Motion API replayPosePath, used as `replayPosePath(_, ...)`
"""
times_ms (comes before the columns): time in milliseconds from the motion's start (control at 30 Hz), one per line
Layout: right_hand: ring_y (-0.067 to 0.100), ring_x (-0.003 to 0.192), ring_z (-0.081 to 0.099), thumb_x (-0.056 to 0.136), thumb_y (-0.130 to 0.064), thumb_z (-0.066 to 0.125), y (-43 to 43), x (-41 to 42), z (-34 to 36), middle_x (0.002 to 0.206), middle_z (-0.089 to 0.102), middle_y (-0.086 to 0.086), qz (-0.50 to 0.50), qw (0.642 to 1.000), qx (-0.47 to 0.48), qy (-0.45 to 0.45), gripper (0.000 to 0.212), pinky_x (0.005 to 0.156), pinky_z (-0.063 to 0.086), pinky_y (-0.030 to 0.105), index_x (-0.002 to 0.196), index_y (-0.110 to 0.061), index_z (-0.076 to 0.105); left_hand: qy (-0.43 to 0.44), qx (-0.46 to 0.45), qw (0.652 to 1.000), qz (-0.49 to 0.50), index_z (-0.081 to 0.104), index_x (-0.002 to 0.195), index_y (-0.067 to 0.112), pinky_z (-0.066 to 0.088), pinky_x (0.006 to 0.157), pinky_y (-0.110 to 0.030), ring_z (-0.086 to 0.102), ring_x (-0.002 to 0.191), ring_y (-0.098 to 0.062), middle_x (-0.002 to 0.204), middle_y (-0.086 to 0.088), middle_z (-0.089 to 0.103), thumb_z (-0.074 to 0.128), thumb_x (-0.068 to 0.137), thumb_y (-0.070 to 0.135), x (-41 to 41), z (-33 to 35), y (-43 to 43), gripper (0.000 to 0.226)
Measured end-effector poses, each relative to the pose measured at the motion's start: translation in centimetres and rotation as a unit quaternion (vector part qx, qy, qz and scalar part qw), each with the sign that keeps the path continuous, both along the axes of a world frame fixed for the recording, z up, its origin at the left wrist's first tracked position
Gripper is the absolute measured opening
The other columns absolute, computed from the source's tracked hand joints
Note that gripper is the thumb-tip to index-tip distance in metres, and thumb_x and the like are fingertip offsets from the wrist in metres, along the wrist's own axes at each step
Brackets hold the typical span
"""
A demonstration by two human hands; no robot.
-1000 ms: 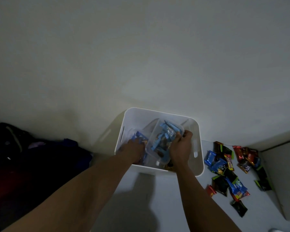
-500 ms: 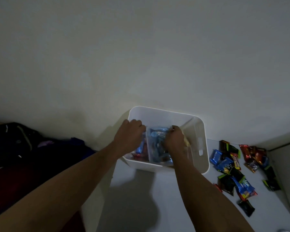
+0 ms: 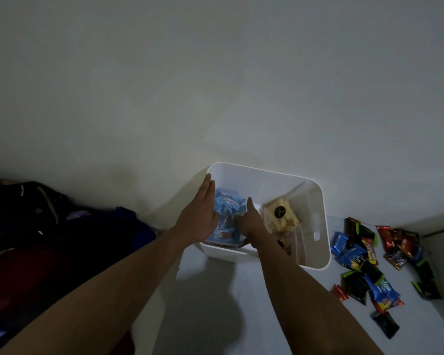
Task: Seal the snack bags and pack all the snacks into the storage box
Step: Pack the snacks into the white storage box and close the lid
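Item one, storage box (image 3: pixel 315 221): white, open-topped, standing on the pale surface (image 3: pixel 215 316) against the wall, and I count it partly filled. Inside, at the left, a clear bag of blue-wrapped snacks (image 3: pixel 227 213); at the right, a clear bag of pale yellow sticks (image 3: pixel 280 219) with a dark round piece on top. Whether either bag's seal is closed, I cannot tell. Item two, my left hand (image 3: pixel 199 219): grip flat, fingers together, pressed to the left side of the blue bag. Item three, my right hand (image 3: pixel 250 225): fingers extended and resting flat against that bag's right side, pinching nothing that I can see. Item four, loose wrapped snacks (image 3: pixel 364 262): a scattered pile on the surface right of the box, still unpacked. I judge the task around midway, with this pile outstanding.
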State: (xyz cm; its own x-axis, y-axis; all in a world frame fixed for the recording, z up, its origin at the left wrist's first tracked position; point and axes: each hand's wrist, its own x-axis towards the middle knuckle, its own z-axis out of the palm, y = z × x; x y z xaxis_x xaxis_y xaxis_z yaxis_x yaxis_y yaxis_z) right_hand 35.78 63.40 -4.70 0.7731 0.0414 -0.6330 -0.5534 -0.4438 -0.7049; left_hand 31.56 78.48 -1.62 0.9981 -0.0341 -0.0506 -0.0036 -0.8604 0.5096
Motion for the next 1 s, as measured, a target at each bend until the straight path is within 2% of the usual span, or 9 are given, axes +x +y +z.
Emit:
replayPosePath(133, 0.041, 0.131, 0.046, 0.100, -0.026, 0.051, -0.3, 0.2, 0.4, 0.139, 0.037, 0.003, 0.034, 0.998, 0.027, 0.039, 0.086, 0.093, 0.050, 0.060, 0.152, -0.039, -0.016, -0.004, 0.001, 1.000, 0.003, 0.001, 0.155, 0.008, 0.043, 0.106, -0.031, 0.024, 0.147, -0.020, 0.163, 0.001, -0.015, 0.055, 0.096, 0.023, 0.0, -0.1, 0.0, 0.081)
replayPosePath(233, 0.030, 0.138, 0.040, 0.097, -0.016, 0.056, -0.7, 0.1, -0.4, 0.156, 0.031, 0.013, 0.119, 0.993, 0.001, 0.009, 0.098, 0.115, 0.033, 0.042, 0.150, -0.016, -0.026, -0.010, 0.008, 1.000, 0.007, 0.002, 0.155, 0.008, 0.045, 0.098, -0.027, 0.035, 0.141, -0.020, 0.163, 0.001, -0.014, 0.056, 0.095, 0.022, 0.0, -0.1, -0.1, 0.081)
replayPosePath(300, 0.028, 0.139, 0.040, 0.094, -0.018, 0.063, -0.9, 0.0, -0.4, 0.156, 0.032, 0.015, 0.132, 0.991, -0.013, 0.000, 0.105, 0.115, 0.031, 0.036, 0.150, -0.012, -0.025, -0.002, 0.018, 1.000, 0.009, 0.002, 0.155, 0.009, 0.045, 0.095, -0.027, 0.037, 0.139, -0.020, 0.163, 0.001, -0.013, 0.056, 0.095, 0.022, 0.0, -0.1, -0.2, 0.081)
replayPosePath(367, 0.032, 0.140, 0.038, 0.094, -0.020, 0.063, -1.0, 0.1, 0.1, 0.156, 0.031, 0.016, 0.129, 0.991, -0.035, -0.014, 0.098, 0.114, 0.032, 0.040, 0.154, -0.013, -0.014, 0.001, 0.040, 0.999, 0.010, 0.003, 0.155, 0.009, 0.042, 0.102, -0.029, 0.031, 0.143, -0.020, 0.164, 0.000, -0.010, 0.055, 0.095, 0.023, 0.2, -0.3, -0.2, 0.081)
replayPosePath(500, 0.033, 0.133, 0.047, 0.096, -0.015, 0.059, -1.9, -0.1, 1.3, 0.151, 0.040, 0.020, 0.158, 0.984, -0.067, -0.042, 0.096, 0.110, 0.039, 0.036, 0.153, -0.014, -0.018, -0.003, 0.173, 0.985, -0.003, 0.003, 0.154, 0.008, 0.013, 0.121, -0.049, 0.002, 0.151, -0.030, 0.164, -0.008, -0.002, 0.047, 0.096, 0.035, 0.2, -0.1, 0.0, 0.078)
replayPosePath(600, 0.033, 0.133, 0.047, 0.096, -0.019, 0.060, -3.7, -0.1, 2.7, 0.151, 0.041, 0.019, 0.133, 0.971, -0.131, -0.152, 0.083, 0.107, 0.038, 0.035, 0.157, -0.014, 0.005, -0.003, 0.237, 0.971, -0.009, 0.005, 0.154, 0.009, 0.006, 0.119, -0.058, 0.000, 0.150, -0.032, 0.163, -0.011, 0.007, 0.043, 0.094, 0.044, 0.3, 0.7, -0.6, 0.080)
replayPosePath(667, 0.029, 0.139, 0.041, 0.096, -0.021, 0.059, -5.4, 0.1, 4.4, 0.154, 0.039, 0.015, 0.110, 0.962, -0.132, -0.213, 0.067, 0.113, 0.033, 0.035, 0.154, -0.011, 0.025, -0.006, 0.222, 0.975, -0.002, 0.006, 0.154, 0.010, 0.003, 0.117, -0.061, 0.000, 0.150, -0.033, 0.162, -0.012, 0.010, 0.044, 0.094, 0.046, 0.8, 1.7, -2.0, 0.080)
replayPosePath(767, 0.024, 0.123, 0.056, 0.097, -0.018, 0.057, -8.6, 0.2, 7.0, 0.139, 0.054, 0.016, 0.038, 0.947, -0.115, -0.296, 0.047, 0.099, 0.040, 0.026, 0.141, -0.008, 0.048, -0.030, 0.175, 0.984, -0.010, 0.008, 0.154, 0.009, 0.002, 0.117, -0.060, 0.000, 0.150, -0.031, 0.162, -0.011, 0.011, 0.046, 0.093, 0.043, 1.7, 3.4, -5.7, 0.080)
replayPosePath(1000, 0.025, 0.099, 0.064, 0.097, -0.018, 0.053, -21.4, -0.5, 8.0, 0.115, 0.065, 0.011, -0.087, 0.912, -0.132, -0.378, 0.030, 0.084, 0.041, 0.023, 0.124, -0.007, 0.061, -0.140, 0.095, 0.981, -0.092, 0.015, 0.153, 0.012, 0.005, 0.121, -0.051, 0.003, 0.151, -0.026, 0.162, -0.007, 0.016, 0.050, 0.090, 0.038, 1.7, 6.7, -20.8, 0.077)
